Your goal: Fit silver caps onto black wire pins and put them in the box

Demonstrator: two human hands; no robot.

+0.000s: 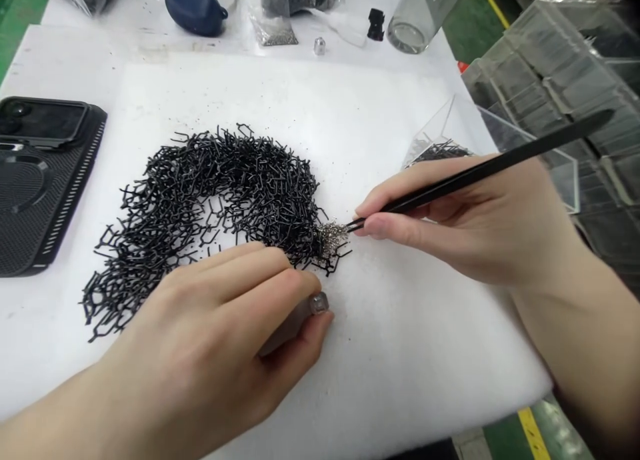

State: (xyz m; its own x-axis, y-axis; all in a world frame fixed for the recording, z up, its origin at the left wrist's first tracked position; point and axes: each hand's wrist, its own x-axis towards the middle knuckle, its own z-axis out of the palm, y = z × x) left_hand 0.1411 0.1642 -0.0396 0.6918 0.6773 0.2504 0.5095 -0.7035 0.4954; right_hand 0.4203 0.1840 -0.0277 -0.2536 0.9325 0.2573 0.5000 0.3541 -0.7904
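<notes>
In the head view, my right hand (450, 220) pinches black tweezers (480, 170), whose tips touch a small heap of tiny metallic pieces (333, 239). That heap lies at the right end of a curved pile of black branching pieces (225, 180). My left hand (220, 327) is closed near the lower edge of the pile, with a small clear faceted piece (319, 303) between thumb and index finger. Something greyish shows below the index finger, mostly hidden by the hand.
A black phone-like device (40, 180) lies at the left. Behind the mat are a blue oval object (194, 8), a bag of small bits (273, 20) and a glass vessel (415, 27). A clear tray (550, 170) and stacked plastic boxes (565, 67) stand at the right.
</notes>
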